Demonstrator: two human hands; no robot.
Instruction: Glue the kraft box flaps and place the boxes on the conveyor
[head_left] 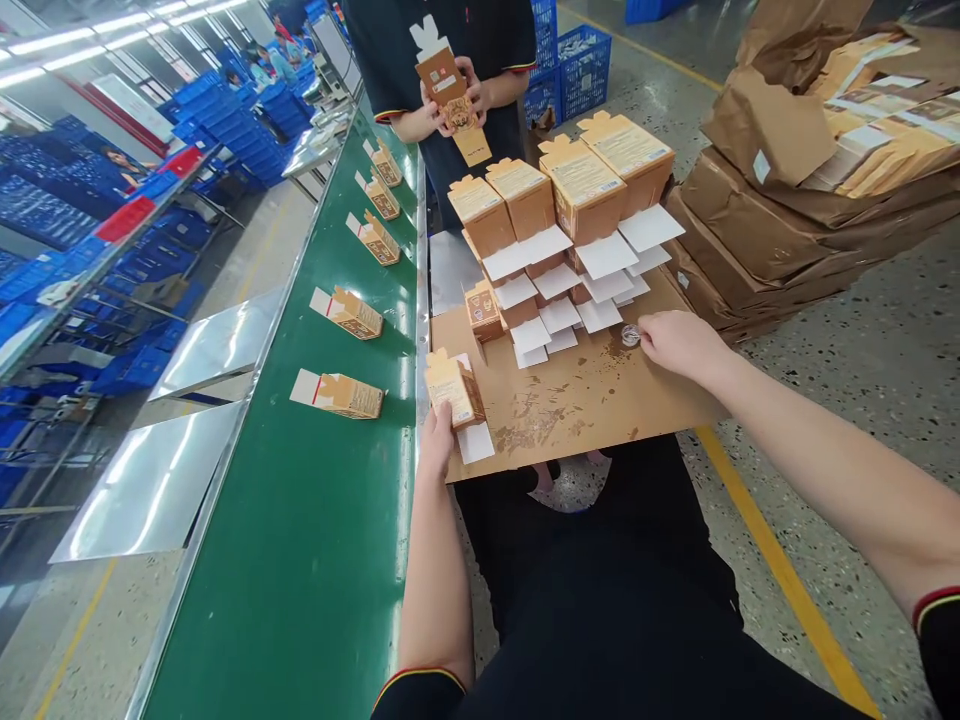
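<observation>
Fingers of the left hand [437, 432] wrap the near end of a small carton [453, 388], which stands tilted at the left edge of a cardboard sheet [585, 400] with its white flap hanging open just beside the thumb. Across the sheet, the right hand [679, 340] lies palm down with its fingertips pinched on a small clear round piece [631, 335]; that piece sits at the very tips, touching the board, well apart from the carton in the other hand. Between the two hands the sheet is bare brown card with scuffed patches. Behind the right hand's fingertips rises a stack of cartons [555, 215], set in stepped rows with their white flaps fanned toward the person; one darker printed carton [483, 310] stands alone at the stack's left foot, near the held carton but not touching it. Left of the sheet runs a green belt [315, 540], carrying a line of finished cartons [346, 396] lying on their sides, spaced apart. At the far end of the stack a co-worker's hands [457, 95] hold another carton upright. Brown paper bundles [787, 190] are heaped on the floor to the right.
</observation>
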